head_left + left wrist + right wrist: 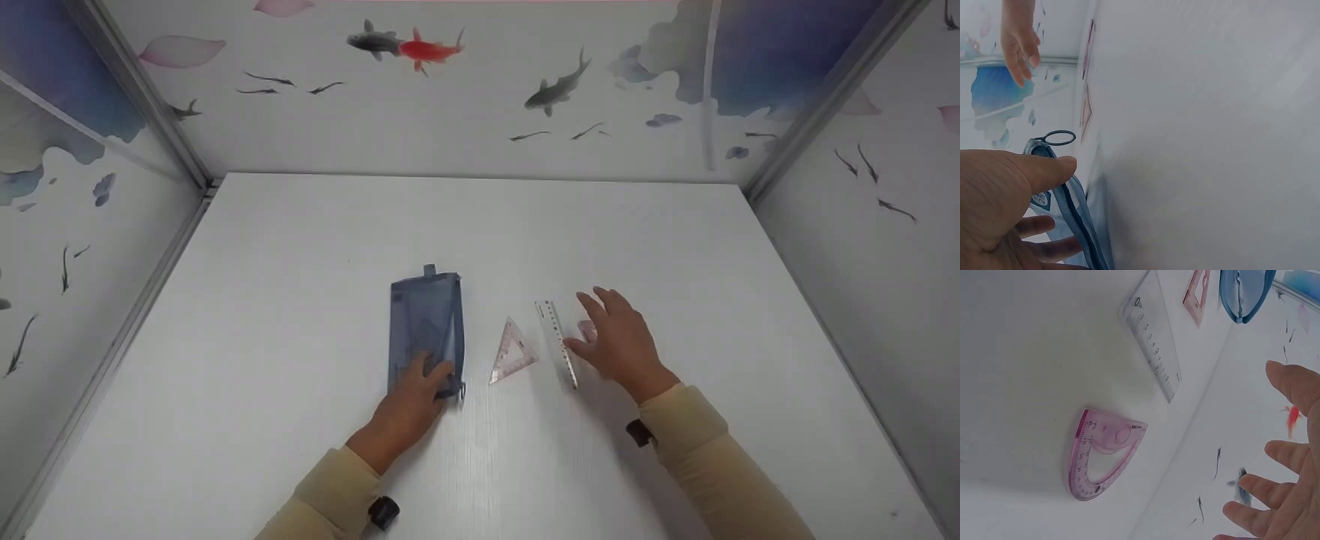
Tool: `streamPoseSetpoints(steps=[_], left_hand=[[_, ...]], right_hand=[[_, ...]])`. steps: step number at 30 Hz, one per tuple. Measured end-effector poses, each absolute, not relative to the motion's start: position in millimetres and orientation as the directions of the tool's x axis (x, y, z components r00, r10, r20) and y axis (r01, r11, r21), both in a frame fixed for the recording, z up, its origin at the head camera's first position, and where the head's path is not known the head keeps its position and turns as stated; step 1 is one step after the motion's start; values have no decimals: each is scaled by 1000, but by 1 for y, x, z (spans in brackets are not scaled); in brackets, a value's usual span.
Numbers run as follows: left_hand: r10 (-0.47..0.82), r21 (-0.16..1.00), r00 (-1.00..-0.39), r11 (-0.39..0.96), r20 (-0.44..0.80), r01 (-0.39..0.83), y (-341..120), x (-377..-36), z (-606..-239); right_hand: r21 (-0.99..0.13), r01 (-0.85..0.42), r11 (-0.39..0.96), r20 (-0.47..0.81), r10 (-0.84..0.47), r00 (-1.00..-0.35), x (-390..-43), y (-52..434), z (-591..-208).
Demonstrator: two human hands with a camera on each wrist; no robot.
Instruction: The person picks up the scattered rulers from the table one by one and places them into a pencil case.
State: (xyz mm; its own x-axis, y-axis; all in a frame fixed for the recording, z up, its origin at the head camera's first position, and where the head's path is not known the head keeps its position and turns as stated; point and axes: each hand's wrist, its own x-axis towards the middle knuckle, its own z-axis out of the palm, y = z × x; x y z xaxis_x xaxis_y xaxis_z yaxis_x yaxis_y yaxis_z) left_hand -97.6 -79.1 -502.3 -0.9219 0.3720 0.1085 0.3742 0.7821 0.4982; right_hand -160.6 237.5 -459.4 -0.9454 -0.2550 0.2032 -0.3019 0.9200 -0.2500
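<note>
A blue mesh pouch (426,319) lies lengthwise at the middle of the white table (300,300). My left hand (433,372) rests on its near end with fingers fairly straight. In the left wrist view the thumb (1044,169) lies against the pouch's rim (1072,208), near its ring pull (1055,136). To the right lie a pink set square (514,351), a clear ruler (556,341) and a pink protractor (1103,458). My right hand (600,319) hovers open over the protractor (587,330) and half hides it, its fingers (1275,495) spread and holding nothing.
Panels painted with fish and petals (450,90) wall the table in at the back and on both sides. Metal posts (150,112) stand at the back corners. A dark wrist camera (384,511) sits under each sleeve.
</note>
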Motion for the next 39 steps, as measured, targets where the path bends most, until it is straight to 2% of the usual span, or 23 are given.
streamPoseSetpoints(steps=[21,30,39], left_hand=[[352,496,-932,797,82,345,-78,-99,-501],[359,486,-926,793,114,367,-78,-99,-504],[357,483,-926,794,121,369,-78,-99,-506]], right_hand=[[-313,-189,931,98,-166,-981,-167,256,-464],[-333,-140,932,52,-130,-990,-169,265,-470],[-429,-108,897,-9,-124,-992,-168,273,-474]])
